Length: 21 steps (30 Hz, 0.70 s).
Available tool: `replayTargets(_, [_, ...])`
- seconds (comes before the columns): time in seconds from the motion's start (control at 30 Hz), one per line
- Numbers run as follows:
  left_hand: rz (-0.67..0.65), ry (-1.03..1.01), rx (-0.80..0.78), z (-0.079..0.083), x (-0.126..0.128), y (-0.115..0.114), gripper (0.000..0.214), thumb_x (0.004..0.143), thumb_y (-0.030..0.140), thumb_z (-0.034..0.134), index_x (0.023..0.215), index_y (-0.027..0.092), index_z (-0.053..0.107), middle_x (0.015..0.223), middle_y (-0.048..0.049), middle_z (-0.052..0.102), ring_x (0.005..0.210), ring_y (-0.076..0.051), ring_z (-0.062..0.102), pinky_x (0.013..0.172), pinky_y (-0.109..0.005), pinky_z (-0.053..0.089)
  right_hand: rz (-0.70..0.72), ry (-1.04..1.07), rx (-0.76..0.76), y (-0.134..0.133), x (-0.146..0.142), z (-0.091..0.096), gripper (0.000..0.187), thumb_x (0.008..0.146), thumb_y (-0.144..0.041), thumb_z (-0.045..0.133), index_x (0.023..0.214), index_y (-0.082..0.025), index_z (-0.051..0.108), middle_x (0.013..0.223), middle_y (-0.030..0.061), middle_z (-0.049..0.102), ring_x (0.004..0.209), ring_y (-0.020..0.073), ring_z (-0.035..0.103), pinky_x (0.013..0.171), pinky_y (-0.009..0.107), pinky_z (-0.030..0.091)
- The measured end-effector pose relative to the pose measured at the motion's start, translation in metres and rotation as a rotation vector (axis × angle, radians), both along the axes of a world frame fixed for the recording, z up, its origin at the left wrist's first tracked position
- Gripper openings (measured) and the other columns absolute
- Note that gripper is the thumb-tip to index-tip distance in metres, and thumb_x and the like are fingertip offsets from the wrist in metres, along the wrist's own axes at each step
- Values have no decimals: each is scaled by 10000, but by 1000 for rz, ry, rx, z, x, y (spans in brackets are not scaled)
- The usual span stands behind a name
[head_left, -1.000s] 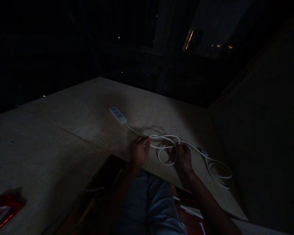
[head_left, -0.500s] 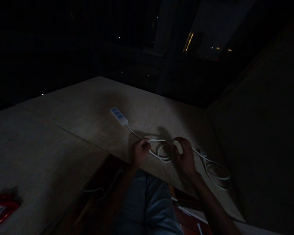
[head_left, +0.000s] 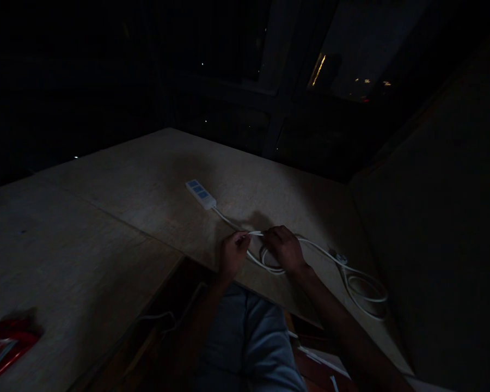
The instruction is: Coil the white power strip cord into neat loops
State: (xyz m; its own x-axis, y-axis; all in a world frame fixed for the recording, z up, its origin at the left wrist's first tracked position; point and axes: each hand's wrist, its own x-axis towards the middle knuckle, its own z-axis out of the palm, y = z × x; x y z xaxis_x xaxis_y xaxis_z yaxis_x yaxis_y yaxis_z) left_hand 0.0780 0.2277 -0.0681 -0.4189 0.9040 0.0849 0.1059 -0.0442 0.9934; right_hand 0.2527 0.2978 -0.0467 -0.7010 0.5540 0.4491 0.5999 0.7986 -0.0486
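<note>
A white power strip [head_left: 201, 195] with blue socket faces lies on the pale tabletop, its white power cord [head_left: 265, 265] running toward me in loops. My left hand [head_left: 233, 253] is closed on the cord, pinching it between thumb and fingers. Close beside it, my right hand [head_left: 285, 248] is also closed on the cord, at the top of the loop, its fingers partly hidden from above. More cord stretches right to the plug [head_left: 341, 260], beside which another loose coil [head_left: 369, 288] lies.
At the lower left is a shiny red package [head_left: 8, 348]. A dark gap opens in the tabletop [head_left: 139, 179] before me, above my legs [head_left: 245, 343]. Dark windows [head_left: 237, 54] stand behind and a wall [head_left: 441, 218] rises at right. The scene is dim.
My right hand has moved left along the cord, close to my left hand, and its fingers have closed on the cord. My left hand keeps its pinch in nearly the same place.
</note>
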Motion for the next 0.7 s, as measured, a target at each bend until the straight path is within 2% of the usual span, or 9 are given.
replayTargets(0.1, [64, -26, -1, 0, -6, 0, 378, 808, 463, 585, 933, 125, 699, 701, -45, 652, 514, -120, 557, 449, -215, 442, -63, 203, -40, -4, 11, 2, 220, 993, -272, 483, 1045, -157, 663, 1020, 124, 648, 962, 244, 552, 839, 366, 462])
replayTargets(0.2, [144, -108, -14, -2, -15, 0, 419, 791, 492, 594, 950, 115, 681, 729, -46, 654, 446, -108, 526, 398, -227, 447, -204, 582, -183, -7, 21, 0, 225, 984, -335, 471, 980, -163, 616, 968, 102, 615, 904, 220, 555, 807, 361, 464])
replayTargets(0.3, [191, -172, -33, -5, -23, 1, 449, 769, 520, 615, 941, 108, 670, 732, -45, 649, 427, -104, 522, 378, -232, 456, -370, 1166, -470, -6, 32, -8, 266, 884, -438, 601, 937, -181, 554, 843, 26, 565, 760, 166, 548, 723, 321, 472])
replayTargets(0.37, [192, -182, -38, -7, -25, 2, 446, 766, 518, 623, 936, 108, 668, 729, -45, 648, 429, -101, 524, 381, -227, 462, -376, 1507, -667, -5, 42, -15, 334, 772, -444, 707, 885, -190, 521, 766, -22, 522, 687, 130, 528, 704, 298, 480])
replayTargets(0.4, [190, -178, -36, -8, -24, 2, 443, 768, 516, 623, 934, 108, 668, 730, -48, 649, 445, -106, 536, 383, -225, 465, -346, 1611, -746, -6, 47, -18, 350, 730, -424, 737, 853, -192, 507, 748, -35, 505, 669, 117, 519, 708, 293, 487])
replayTargets(0.53, [184, -154, -32, -13, -19, 3, 455, 776, 530, 610, 935, 107, 666, 746, -68, 650, 551, -149, 596, 393, -226, 475, -240, 1743, -889, -13, 66, -28, 334, 676, -336, 763, 771, -192, 477, 772, -41, 510, 675, 97, 522, 715, 280, 506])
replayTargets(0.63, [159, -140, -25, -20, -15, 4, 467, 786, 543, 599, 955, 113, 666, 739, -61, 642, 563, -152, 595, 396, -223, 470, -301, 1780, -824, -16, 76, -34, 327, 640, -309, 782, 773, -189, 508, 796, -34, 537, 697, 98, 534, 688, 258, 494])
replayTargets(0.7, [158, -114, -16, -25, -14, 4, 458, 800, 543, 591, 959, 120, 667, 726, -54, 639, 549, -143, 583, 401, -216, 459, -372, 1696, -746, -17, 82, -36, 311, 652, -322, 770, 804, -190, 533, 812, -23, 551, 718, 114, 547, 701, 276, 496])
